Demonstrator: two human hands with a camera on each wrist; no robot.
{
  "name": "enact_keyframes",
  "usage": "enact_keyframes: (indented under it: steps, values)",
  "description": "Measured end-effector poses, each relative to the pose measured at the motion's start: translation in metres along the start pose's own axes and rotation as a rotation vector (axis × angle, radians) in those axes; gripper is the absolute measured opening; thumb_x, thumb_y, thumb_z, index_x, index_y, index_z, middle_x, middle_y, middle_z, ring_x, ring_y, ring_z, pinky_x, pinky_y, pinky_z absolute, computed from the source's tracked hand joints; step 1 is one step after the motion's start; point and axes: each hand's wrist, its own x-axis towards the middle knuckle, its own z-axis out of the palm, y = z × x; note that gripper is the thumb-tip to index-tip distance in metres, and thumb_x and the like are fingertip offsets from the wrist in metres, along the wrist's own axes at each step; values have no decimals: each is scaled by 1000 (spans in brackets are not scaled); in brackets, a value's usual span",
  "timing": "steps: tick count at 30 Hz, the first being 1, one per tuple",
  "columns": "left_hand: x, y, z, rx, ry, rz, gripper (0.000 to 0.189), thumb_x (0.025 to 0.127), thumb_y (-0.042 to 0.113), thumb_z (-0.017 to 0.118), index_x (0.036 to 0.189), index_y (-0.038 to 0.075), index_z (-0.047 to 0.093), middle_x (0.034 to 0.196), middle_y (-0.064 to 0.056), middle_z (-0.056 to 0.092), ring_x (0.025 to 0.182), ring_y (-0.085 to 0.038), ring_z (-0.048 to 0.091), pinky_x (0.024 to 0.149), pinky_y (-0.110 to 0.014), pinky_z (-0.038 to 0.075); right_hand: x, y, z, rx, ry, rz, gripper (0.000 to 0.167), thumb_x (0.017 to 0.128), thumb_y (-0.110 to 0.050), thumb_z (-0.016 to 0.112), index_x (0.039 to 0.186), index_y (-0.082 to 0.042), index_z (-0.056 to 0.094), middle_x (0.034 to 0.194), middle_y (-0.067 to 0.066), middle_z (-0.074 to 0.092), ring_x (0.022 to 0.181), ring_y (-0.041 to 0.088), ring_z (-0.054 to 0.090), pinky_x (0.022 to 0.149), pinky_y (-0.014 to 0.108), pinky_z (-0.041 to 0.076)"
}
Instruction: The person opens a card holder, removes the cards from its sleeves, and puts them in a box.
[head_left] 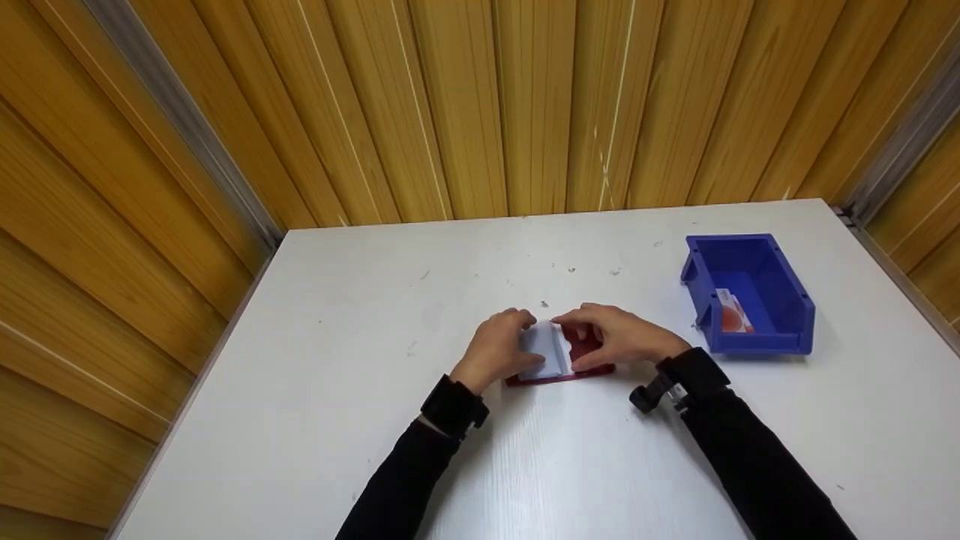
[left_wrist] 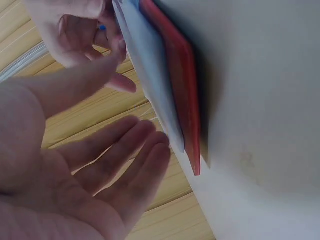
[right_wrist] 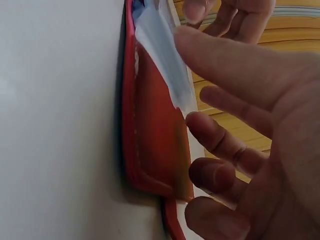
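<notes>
A red card holder (head_left: 585, 346) lies opened out on the white table between both hands. Its translucent plastic sleeves (head_left: 541, 346) cover the left half, and a pale strip of them stands near the middle. At the left side, my left hand (head_left: 495, 349) arches with thumb and fingers spread over the sleeves. My right hand (head_left: 619, 336) reaches in from the right, thumb and forefinger wide apart at the near and far ends of the pale strip. In the right wrist view, the thumb overlaps the edge of a sleeve (right_wrist: 162, 47), while the red inner cover (right_wrist: 160, 125) shows below it.
A blue plastic bin (head_left: 761, 341) stands at the right of the table (head_left: 360, 315), with a white and orange card or packet (head_left: 733, 311) inside. Wood-patterned panels (head_left: 450, 112) rise behind the table and at its sides. Black straps (head_left: 454, 409) circle both wrists.
</notes>
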Motion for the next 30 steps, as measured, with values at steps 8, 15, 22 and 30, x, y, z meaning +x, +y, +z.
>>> enact_keyframes:
  steps: [8, 15, 22, 30]
  values:
    - [-2, 3, 2, 99, -66, 36, 62, 75, 27, 93, 128, 4, 70, 118, -10, 71, 108, -26, 64, 95, -38, 55, -4, 0, -6, -188, -25, 152, 94, 68, -45, 96, 149, -14, 57, 95, 1, 55, 90, 18, 51, 75, 33, 41]
    - [-3, -2, 3, 95, -90, 39, 62, 77, 28, 92, 131, 6, 70, 127, -11, 69, 115, -27, 62, 102, -39, 53, -3, -5, -7, -242, -23, 255, 96, 67, -48, 96, 147, -11, 59, 97, 0, 60, 92, 20, 53, 76, 33, 42]
    - [-5, -7, -1, 136, -104, 54, 51, 76, 26, 93, 119, 8, 76, 117, -10, 73, 102, -25, 63, 92, -37, 55, -3, -7, -6, -213, -34, 291, 98, 66, -48, 96, 148, -11, 57, 93, 3, 58, 89, 20, 52, 73, 33, 40]
    - [-5, -5, -4, 133, -117, 76, 49, 78, 26, 92, 120, 8, 75, 112, -10, 74, 97, -23, 61, 89, -34, 55, -5, -6, -9, -230, -25, 280, 97, 66, -46, 97, 147, -10, 59, 88, 2, 59, 84, 18, 53, 71, 31, 40]
